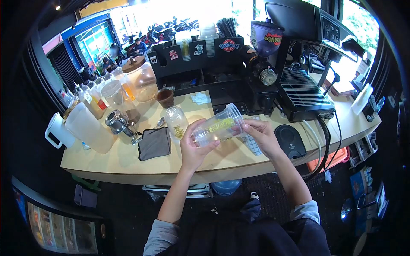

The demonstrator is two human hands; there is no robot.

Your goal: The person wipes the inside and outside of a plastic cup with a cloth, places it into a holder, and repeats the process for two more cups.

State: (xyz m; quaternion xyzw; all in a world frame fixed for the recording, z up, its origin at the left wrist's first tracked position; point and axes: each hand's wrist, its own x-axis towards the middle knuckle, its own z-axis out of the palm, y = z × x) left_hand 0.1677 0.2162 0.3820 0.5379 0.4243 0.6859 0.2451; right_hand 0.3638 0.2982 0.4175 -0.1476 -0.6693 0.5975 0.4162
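Observation:
Above the counter's front part, a clear plastic cup [215,127] with yellow-green print lies tilted between my hands. Several rim lines show at its right end, so it may be more than one cup nested together. My left hand [194,149] is wrapped round the base end. With thumb and fingers, my right hand [262,137] pinches the rim end. Just left of it, another clear printed cup [174,119] stands upright on the counter. A folded dark grey cloth [154,144] and a spoon [161,122] lie nearby.
On the left stand a metal pot [118,121], a plastic pitcher [87,130], a white jug [60,131] and several bottles. A cup of brown liquid [165,99] is behind. The grinder [266,55], espresso machine drip tray [305,91] and black scale [289,141] occupy the right.

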